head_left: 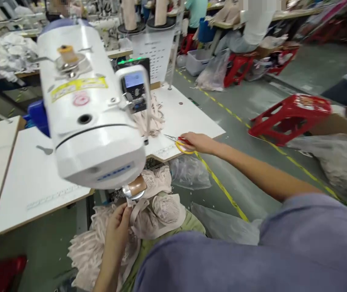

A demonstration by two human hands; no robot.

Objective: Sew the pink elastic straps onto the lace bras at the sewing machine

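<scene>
Hanging just below the near end of the sewing machine [88,109], the pale pink strip [136,211] sits over the person's lap. It is joined to a lace piece [167,211] and rests on a larger bundle of cloth [85,247] of the same colour. The left hand [117,231] has it, fingers closed on the strip in a pinch. Judgement: the material is light, soft and limp, with no stiffness of its own. It will likely droop, twist and stretch where unsupported, and the open lace may snag. The best hold is on the flat strip or a sewn edge, not on the lace itself. The right hand [199,142] is well apart, arm stretched out to the edge of the tabletop [188,117], fingers curled shut over the yellow handles of the scissors [179,144]. Whether they pass through the loops cannot be told — the frame is blurred there. The scissors are judged rigid, light and sharp at the tip, blades pointing away from the hand toward the machine; the handles are the proper hold. Beyond these lie a pink heap [151,117] on the tabletop behind the machine, a clear plastic bag [188,172] below the tabletop edge, a yellow floor line [222,186] and a tipped red stool [289,115]. Other people sit at work farther off.
</scene>
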